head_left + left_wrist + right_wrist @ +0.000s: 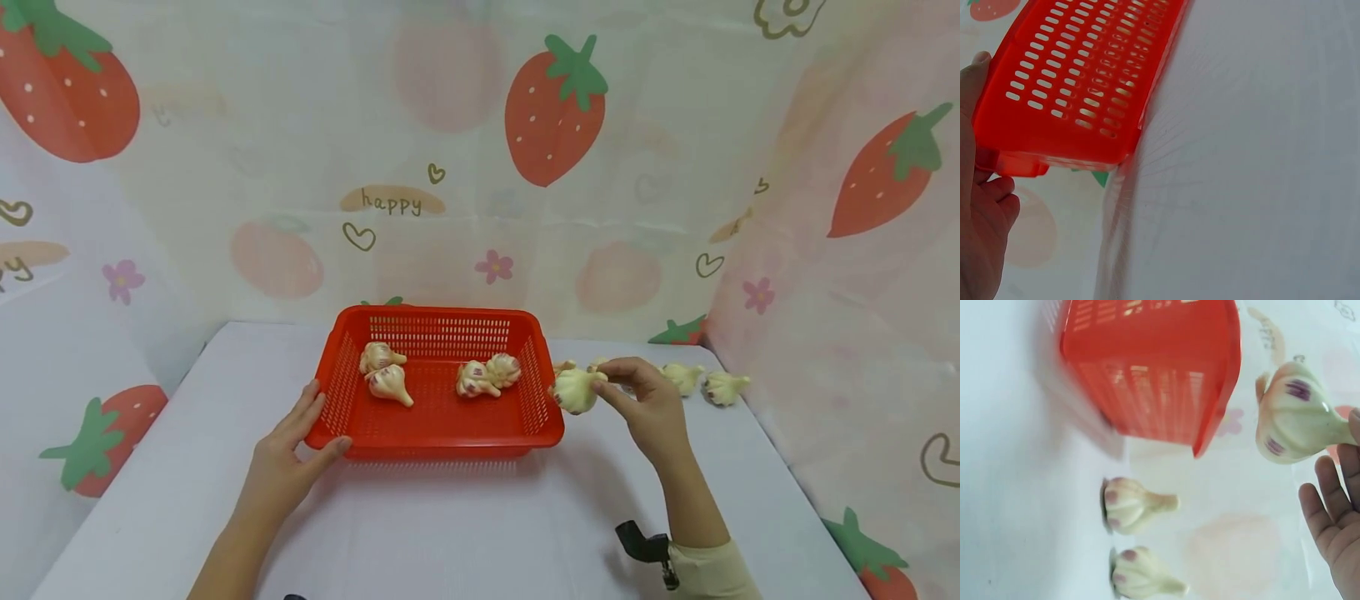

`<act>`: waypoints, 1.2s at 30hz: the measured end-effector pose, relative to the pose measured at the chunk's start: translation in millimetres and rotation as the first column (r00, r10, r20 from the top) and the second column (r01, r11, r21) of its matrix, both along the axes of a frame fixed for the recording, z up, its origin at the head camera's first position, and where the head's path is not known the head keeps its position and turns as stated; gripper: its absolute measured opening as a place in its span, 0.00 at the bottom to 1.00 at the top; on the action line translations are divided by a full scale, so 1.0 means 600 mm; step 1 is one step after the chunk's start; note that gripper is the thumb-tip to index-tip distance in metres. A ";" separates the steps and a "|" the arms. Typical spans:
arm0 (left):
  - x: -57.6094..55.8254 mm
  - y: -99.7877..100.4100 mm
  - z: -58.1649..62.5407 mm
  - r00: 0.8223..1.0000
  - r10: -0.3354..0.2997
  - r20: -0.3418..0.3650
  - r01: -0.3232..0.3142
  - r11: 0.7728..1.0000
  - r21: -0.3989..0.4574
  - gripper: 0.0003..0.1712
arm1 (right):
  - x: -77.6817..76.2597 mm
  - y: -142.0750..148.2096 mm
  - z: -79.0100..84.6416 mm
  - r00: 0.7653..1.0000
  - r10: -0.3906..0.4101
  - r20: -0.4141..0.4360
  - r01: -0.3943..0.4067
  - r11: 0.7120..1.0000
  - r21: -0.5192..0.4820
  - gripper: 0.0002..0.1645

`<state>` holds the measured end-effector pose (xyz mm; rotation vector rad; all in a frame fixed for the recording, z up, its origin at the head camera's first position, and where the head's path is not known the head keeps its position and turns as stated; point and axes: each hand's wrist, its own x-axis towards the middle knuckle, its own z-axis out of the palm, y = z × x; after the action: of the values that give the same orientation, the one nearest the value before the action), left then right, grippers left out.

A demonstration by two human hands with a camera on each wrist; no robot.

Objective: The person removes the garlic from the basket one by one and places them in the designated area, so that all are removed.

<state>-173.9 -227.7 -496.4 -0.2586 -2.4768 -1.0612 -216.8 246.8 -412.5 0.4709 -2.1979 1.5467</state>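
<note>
A red plastic basket (435, 433) stands on the table in the head view, with several garlic bulbs in two small groups inside it. My left hand (281, 467) grips its left front corner, thumb over the front rim and fingers along the left side. In the left wrist view the fingers (1004, 200) curl below the rim of the basket (1054, 131). Just off the basket's right rim, my right hand (648, 408) pinches a garlic bulb (576, 390) by its stem. That bulb (1294, 415) hangs above table height in the right wrist view, purple marks on its skin.
Two garlic bulbs (681, 377) (725, 388) lie at the table's right back edge. Others behind my right hand are partly hidden. A white cloth covers the table (450, 533). Strawberry-printed curtains (465, 167) stand around its back and sides.
</note>
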 end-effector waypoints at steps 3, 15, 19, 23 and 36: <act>0.000 0.000 0.000 1.000 0.002 0.010 -0.002 1.000 -0.010 0.48 | -0.003 0.011 -0.005 0.997 -0.062 0.049 0.061 0.998 0.005 0.14; 0.001 -0.002 -0.002 1.000 0.005 0.021 -0.005 1.000 -0.012 0.48 | -0.030 0.030 -0.042 0.949 -0.224 0.221 0.223 0.974 0.031 0.22; 0.002 -0.002 -0.002 1.000 0.005 0.026 -0.005 1.000 -0.011 0.48 | -0.037 0.029 -0.061 0.931 -0.228 0.286 0.230 0.973 0.028 0.23; 0.001 0.000 -0.002 1.000 0.000 0.021 0.000 1.000 -0.012 0.48 | -0.043 0.029 -0.080 0.906 -0.226 0.357 0.231 0.972 0.027 0.25; 0.001 -0.002 -0.004 1.000 -0.002 0.013 0.003 1.000 -0.014 0.48 | -0.054 0.026 -0.119 0.903 -0.201 0.381 0.202 0.979 0.036 0.23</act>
<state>-173.2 -228.8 -498.5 -0.2600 -2.4974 -1.0498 -249.4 262.5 -484.2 -0.0744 -2.4331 1.6360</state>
